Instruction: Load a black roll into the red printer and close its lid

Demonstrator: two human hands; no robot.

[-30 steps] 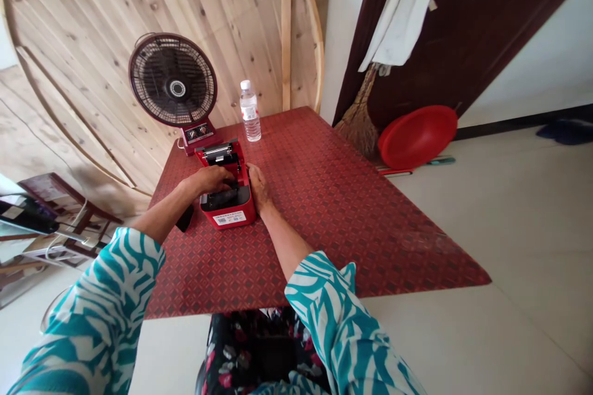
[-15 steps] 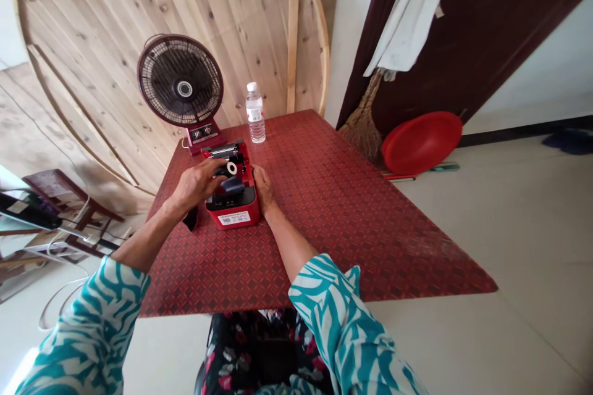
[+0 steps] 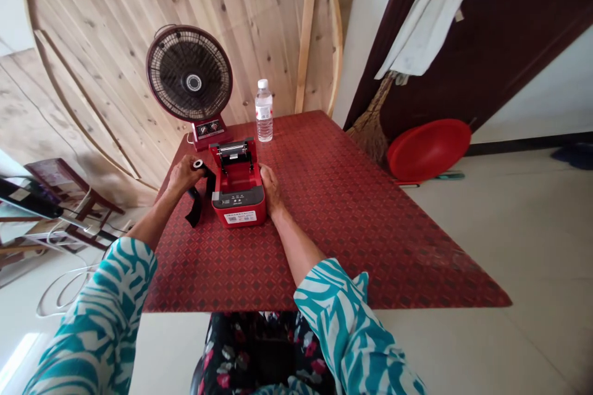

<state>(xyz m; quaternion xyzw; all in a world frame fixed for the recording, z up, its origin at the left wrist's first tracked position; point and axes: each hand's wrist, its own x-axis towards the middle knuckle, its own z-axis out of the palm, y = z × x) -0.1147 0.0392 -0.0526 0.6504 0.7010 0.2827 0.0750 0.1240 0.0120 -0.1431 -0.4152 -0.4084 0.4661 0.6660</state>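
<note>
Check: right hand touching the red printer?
Touching. The head view shows the right hand lying against the right side of the red printer, with no gap between them.

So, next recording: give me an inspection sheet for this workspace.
surface: red patterned table
job's things: open red printer; black ribbon roll
clutter: fan and water bottle at the far edge
hands: left hand holds the roll; right hand rests on the printer's side
cables: white cable on the floor, left
surroundings: round wooden tabletop, red basin, broom
</note>
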